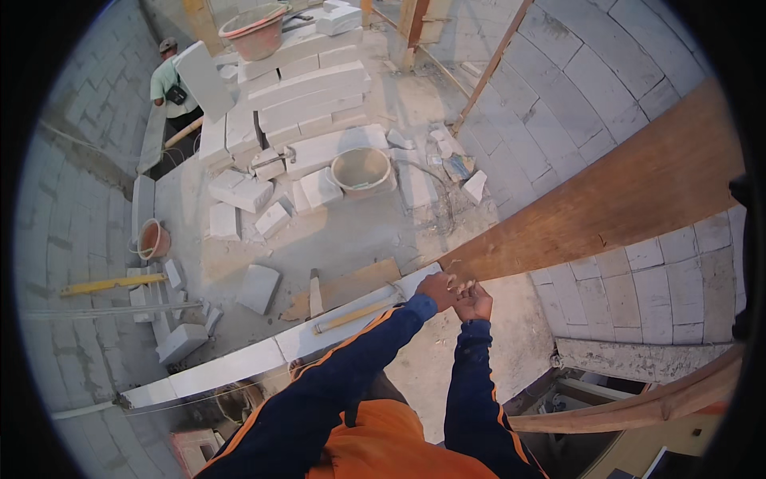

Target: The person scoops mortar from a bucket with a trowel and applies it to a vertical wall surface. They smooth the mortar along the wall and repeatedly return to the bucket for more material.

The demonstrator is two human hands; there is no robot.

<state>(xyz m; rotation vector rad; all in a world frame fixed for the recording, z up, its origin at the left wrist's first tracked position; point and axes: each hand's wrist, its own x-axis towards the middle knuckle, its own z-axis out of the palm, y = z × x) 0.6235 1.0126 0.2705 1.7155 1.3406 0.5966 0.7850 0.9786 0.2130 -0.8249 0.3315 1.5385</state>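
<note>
My left hand (436,290) and my right hand (474,302) meet at the end of a low row of white blocks (227,363), beside a wide brown wooden board (598,215). Both have curled fingers, pinched close together; whatever lies between them is too small to make out. Just left of my left wrist, a hammer (355,314) with a pale wooden handle rests on the block row. A flat blade-like tool (316,294) lies a little beyond it, near a piece of brown sheet (359,286).
Stacked white blocks (311,88) stand at the back, with a reddish tub (255,32) on top. A round mortar bucket (361,170) sits among broken blocks. At far left, a person (173,84) stands near an upright block. A yellow level (112,284) lies left.
</note>
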